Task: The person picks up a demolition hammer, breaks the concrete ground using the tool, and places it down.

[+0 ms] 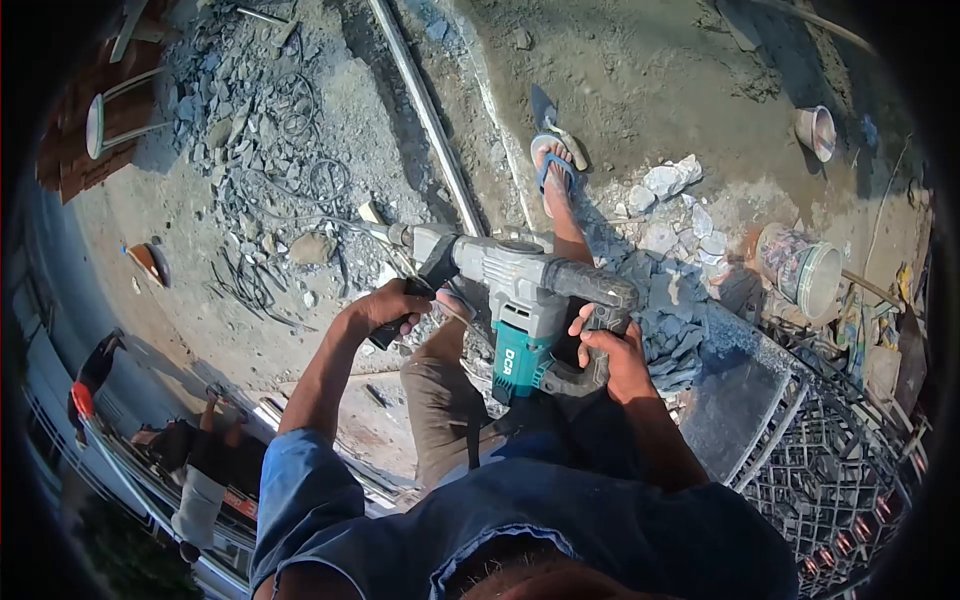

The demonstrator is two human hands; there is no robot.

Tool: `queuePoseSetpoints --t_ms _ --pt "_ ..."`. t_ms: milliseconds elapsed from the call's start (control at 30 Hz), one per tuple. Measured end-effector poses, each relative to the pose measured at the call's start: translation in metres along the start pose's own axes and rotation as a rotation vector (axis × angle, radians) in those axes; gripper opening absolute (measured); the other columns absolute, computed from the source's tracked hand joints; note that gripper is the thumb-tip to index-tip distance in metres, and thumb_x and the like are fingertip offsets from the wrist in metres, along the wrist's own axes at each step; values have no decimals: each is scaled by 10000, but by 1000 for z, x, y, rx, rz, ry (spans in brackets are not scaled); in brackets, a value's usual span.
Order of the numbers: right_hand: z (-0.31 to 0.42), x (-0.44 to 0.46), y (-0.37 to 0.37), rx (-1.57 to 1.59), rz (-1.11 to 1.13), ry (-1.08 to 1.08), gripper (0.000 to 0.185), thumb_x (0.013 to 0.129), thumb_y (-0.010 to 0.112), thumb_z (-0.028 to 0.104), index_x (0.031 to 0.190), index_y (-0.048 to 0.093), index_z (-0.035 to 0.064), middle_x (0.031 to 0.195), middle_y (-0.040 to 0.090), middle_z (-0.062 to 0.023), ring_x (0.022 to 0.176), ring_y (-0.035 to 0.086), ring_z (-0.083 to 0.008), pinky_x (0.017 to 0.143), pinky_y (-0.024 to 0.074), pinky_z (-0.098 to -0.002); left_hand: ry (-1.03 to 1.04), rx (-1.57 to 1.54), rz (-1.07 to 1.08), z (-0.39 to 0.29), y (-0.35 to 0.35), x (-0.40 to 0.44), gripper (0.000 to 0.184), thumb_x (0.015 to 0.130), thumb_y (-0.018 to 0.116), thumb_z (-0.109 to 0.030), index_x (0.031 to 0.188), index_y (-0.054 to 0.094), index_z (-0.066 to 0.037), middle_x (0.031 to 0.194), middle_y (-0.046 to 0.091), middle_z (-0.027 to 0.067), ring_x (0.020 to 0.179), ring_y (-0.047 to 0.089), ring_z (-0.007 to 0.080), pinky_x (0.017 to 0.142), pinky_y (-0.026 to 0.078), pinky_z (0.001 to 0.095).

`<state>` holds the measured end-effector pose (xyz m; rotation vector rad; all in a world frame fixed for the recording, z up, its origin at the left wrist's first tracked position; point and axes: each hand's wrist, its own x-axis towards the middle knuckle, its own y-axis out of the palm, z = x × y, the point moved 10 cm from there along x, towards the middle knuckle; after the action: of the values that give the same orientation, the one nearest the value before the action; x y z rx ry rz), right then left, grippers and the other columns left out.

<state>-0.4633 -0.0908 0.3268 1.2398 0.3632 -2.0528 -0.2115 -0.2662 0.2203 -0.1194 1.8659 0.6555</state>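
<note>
A grey and green demolition hammer (515, 290) lies across the front of my body, its chisel end pointing left. My left hand (388, 308) is closed around the black side handle near the tool's front. At the rear, my right hand (612, 352) grips the dark rear handle, fingers wrapped around it. Beyond the chisel end lies broken rubble (270, 190) with thin wires in it. One sandalled foot (555, 170) shows above the tool, beside a trowel (543, 108). The chisel tip is hard to make out against the rubble.
A long metal bar (430, 115) lies beside a trench. Broken slabs (665, 235) lie at the right, near a bucket (820, 280) and a smaller bucket (816, 134). A metal grille (830, 460) stands lower right. People (205, 470) are at the lower left.
</note>
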Motion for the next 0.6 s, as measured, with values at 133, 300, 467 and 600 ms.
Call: queuePoseSetpoints --t_ms 133,300,467,600 --pt "23 44 -35 53 -11 17 337 773 629 54 1101 599 -18 911 666 -168 647 604 -198 516 492 -304 -60 -17 -79 -37 -7 39 226 814 687 -233 800 598 -25 613 543 28 445 526 130 400 436 298" --pt "44 77 -74 131 -75 48 333 784 640 77 1106 592 6 901 665 -144 642 583 -184 516 482 -323 -223 237 -141 -108 -19 75 221 877 667 -238 819 598 -37 591 540 15 447 533 119 397 445 291" --pt "68 97 -103 250 -178 90 296 801 661 97 1082 605 25 896 662 -112 727 587 -162 528 478 -314 -265 419 -179 -188 -24 109 313 858 665 -304 760 627 -9 594 591 44 470 581 134 408 455 291" --pt "81 111 -112 374 -125 37 243 842 637 81 1075 610 17 910 641 -100 695 582 -159 576 482 -312 -266 626 -156 -237 -21 140 323 823 656 -289 707 623 10 590 614 77 476 609 155 428 479 311"
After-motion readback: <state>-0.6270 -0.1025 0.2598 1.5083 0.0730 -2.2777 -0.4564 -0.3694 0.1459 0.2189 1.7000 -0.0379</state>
